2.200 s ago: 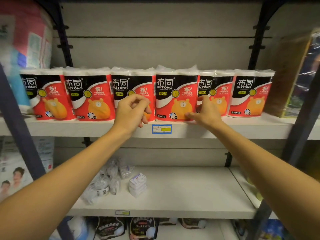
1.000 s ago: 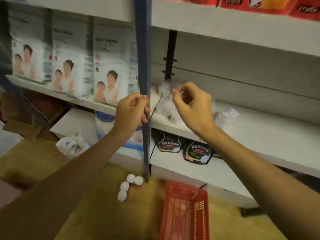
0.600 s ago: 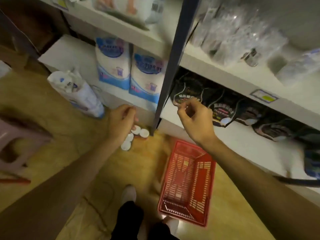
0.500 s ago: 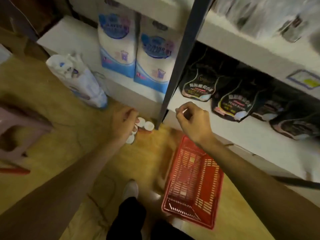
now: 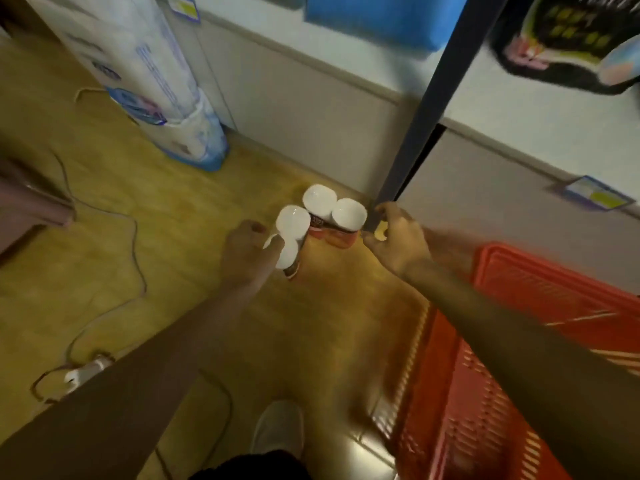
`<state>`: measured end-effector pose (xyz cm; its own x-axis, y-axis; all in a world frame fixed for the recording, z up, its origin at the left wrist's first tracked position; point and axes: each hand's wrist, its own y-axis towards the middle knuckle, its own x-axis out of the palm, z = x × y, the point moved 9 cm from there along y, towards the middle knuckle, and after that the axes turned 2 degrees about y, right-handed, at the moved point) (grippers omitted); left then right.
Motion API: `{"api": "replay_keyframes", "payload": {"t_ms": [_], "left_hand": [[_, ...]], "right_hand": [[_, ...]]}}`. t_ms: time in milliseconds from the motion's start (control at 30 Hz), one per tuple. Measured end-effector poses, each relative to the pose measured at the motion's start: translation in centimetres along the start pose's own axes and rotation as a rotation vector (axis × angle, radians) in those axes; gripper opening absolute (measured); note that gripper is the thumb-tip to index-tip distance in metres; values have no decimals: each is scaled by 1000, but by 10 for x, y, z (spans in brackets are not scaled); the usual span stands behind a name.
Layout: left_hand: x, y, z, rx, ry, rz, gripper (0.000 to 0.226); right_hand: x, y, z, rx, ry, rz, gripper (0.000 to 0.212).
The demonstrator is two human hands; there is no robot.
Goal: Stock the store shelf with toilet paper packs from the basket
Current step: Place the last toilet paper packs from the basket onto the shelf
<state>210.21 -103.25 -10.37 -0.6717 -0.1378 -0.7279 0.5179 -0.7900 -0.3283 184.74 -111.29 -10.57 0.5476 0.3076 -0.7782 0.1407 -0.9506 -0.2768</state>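
Two toilet paper packs stand on the wooden floor at the foot of the dark shelf post (image 5: 420, 109): the near pack (image 5: 291, 237) at 9 o'clock of the far pack (image 5: 334, 214), the two touching. Half a second ago both hands hovered above them; now the left hand (image 5: 247, 252) has dropped to the near pack, its fingers curled against the white roll ends, while the right hand (image 5: 398, 239), loosely curled, sits just at 3 o'clock of the far pack, contact unclear through blur. The red basket (image 5: 512, 341) lies at 4 o'clock, now closer in view.
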Motion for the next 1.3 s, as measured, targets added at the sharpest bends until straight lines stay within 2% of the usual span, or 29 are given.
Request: {"api": "replay_keyframes", "payload": {"t_ms": [200, 333, 433, 633, 833, 967, 1100, 1300], "left_hand": [[70, 36, -58, 30, 111, 7, 91], [97, 47, -78, -5, 123, 39, 107], [112, 56, -85, -3, 28, 48, 102], [115, 58, -89, 25, -35, 132, 88], [99, 50, -75, 53, -56, 141, 83], [77, 30, -57, 88, -94, 148, 78], [40, 0, -28, 75, -199, 141, 83], [-59, -55, 45, 131, -262, 67, 85]], "right_hand": [[74, 63, 41, 24, -35, -36, 81], [96, 90, 53, 18, -10, -53, 97], [111, 99, 61, 9, -11, -64, 94], [117, 103, 67, -27, 129, 0, 73], [109, 81, 59, -67, 377, 36, 73], [84, 59, 52, -85, 509, 58, 72], [45, 24, 43, -22, 596, 65, 73], [-50, -49, -9, 55, 672, 96, 63]]}}
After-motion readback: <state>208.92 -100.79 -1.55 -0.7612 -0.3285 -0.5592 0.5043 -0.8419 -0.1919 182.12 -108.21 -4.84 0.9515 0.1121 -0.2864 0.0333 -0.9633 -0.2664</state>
